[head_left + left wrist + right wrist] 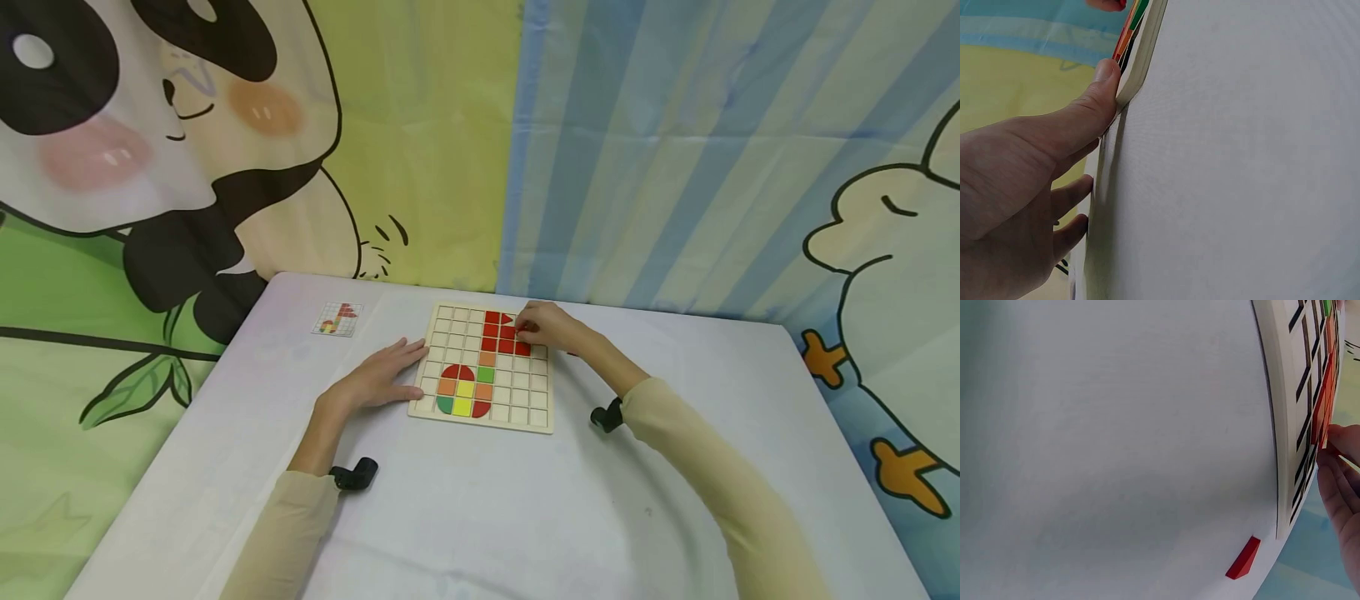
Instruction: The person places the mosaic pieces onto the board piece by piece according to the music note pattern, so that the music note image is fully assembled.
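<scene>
A pale wooden grid board lies on the white table, partly filled with red, orange, yellow and green tiles. Along its left edge, my left hand steadies it with fingers spread and fairly straight. The left thumb presses the board's near-left corner in the left wrist view. My right hand is over the upper right of the board, pinching a small red tile, mostly hidden by the fingertips, beside the block of red squares. In the right wrist view, the thumb and fingers meet at the red tiles.
A small picture card with a coloured grid pattern lies left of the board. One loose red tile rests on the table just off the board's right side. Printed cloth hangs behind the table.
</scene>
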Demonstrator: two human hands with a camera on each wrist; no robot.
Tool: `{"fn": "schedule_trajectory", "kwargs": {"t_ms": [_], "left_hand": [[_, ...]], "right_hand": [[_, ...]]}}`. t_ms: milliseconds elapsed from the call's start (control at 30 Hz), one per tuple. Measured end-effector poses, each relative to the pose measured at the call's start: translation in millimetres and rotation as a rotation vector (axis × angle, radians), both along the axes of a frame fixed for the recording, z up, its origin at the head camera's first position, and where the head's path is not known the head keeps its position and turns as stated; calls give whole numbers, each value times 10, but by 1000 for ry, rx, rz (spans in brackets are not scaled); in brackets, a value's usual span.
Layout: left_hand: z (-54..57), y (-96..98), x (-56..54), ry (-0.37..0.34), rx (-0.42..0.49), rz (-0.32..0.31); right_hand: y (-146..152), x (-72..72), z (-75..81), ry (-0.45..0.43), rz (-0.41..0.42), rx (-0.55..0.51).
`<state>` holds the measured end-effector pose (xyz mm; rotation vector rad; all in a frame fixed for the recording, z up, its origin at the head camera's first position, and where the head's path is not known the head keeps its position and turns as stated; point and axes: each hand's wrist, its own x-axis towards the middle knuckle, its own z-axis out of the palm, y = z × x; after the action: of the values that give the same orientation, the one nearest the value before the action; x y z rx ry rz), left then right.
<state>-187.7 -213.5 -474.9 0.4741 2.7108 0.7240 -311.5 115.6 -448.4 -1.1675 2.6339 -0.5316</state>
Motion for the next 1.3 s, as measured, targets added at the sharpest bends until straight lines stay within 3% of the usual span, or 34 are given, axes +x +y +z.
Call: {"fn": "schedule_trajectory", "kwargs": {"t_ms": [233, 633, 833, 1067, 1300], "left_hand": [[32, 20, 10, 14, 9, -24], [23, 4, -5, -15, 2, -7], [36, 20, -12, -15, -6, -7], [34, 12, -18, -14, -8, -12], [6, -22, -18, -21, -2, -8]], "right_hand": [[-12, -31, -29, -22, -19, 20], [17, -7, -72, 17, -9, -52], [34, -7, -44, -3, -35, -41], [128, -7, 8, -14, -2, -79], [441, 65, 81, -11, -143, -114]]}}
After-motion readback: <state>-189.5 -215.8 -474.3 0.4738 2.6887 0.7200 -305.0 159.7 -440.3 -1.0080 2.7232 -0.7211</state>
